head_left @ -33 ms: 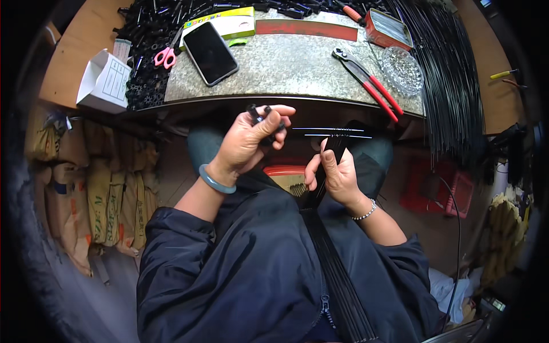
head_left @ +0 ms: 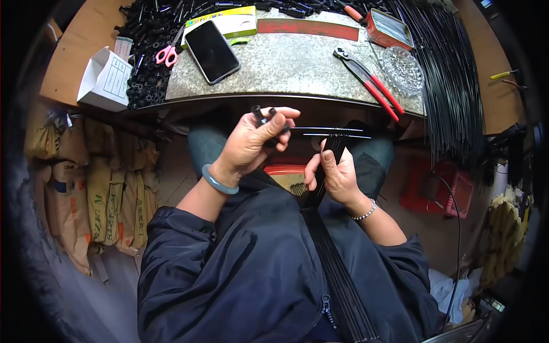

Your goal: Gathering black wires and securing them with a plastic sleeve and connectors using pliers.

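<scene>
- Left hand (head_left: 254,137): fingers curled round small black parts (head_left: 257,114).
- Right hand (head_left: 340,176): gripping black strands (head_left: 334,260), which trail down over lap.
- Two thin rods (head_left: 357,137) cross strand tops; upper one's left end meets left hand, exact contact unclear.
- Red-handled pliers (head_left: 372,86) on tabletop (head_left: 286,68).

Small parts (head_left: 257,114) in the left hand (head_left: 246,139) are black, like the thin strands (head_left: 337,146) in the right hand (head_left: 342,179). The bangle (head_left: 216,182) is milky blue, the beaded bracelet (head_left: 366,213) silvery, the jacket (head_left: 246,257) dark navy. At eleven o'clock, a black phone (head_left: 213,52) has a pale rim; toward two, pliers (head_left: 372,92) show red handles; near twelve, a board (head_left: 280,63) is mottled grey; near nine, tan sacks (head_left: 97,200) bear green print.
</scene>
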Motion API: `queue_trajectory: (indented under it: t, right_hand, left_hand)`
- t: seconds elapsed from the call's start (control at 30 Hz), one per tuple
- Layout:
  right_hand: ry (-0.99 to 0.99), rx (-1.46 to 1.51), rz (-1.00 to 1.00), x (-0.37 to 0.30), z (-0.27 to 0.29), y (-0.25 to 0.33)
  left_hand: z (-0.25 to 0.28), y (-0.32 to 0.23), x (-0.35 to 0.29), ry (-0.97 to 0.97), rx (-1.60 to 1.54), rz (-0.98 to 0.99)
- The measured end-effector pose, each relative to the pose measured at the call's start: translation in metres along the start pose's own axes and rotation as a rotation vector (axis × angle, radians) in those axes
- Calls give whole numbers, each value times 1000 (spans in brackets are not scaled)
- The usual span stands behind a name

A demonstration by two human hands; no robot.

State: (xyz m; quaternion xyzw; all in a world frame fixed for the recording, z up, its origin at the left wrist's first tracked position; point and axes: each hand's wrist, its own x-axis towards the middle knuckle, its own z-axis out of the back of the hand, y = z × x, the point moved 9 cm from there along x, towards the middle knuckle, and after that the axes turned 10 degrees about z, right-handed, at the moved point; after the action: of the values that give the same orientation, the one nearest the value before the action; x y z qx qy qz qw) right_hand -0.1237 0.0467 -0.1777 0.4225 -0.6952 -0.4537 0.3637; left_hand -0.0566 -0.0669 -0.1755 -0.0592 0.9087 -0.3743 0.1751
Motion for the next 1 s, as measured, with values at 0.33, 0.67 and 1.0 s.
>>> queue_trajectory:
  t: [0.33,0.67,1.0]
  right_hand:
    - [52,8,-81,0,-12,-13]
    - [57,45,-77,4,-15,-13]
    - [65,68,-103,6,-14,-12]
  left_hand:
    - [-10,5,1,28,-179,-33]
    - [-13,6,16,22,-191,-42]
    - [-19,2,17,-15,-33,-17]
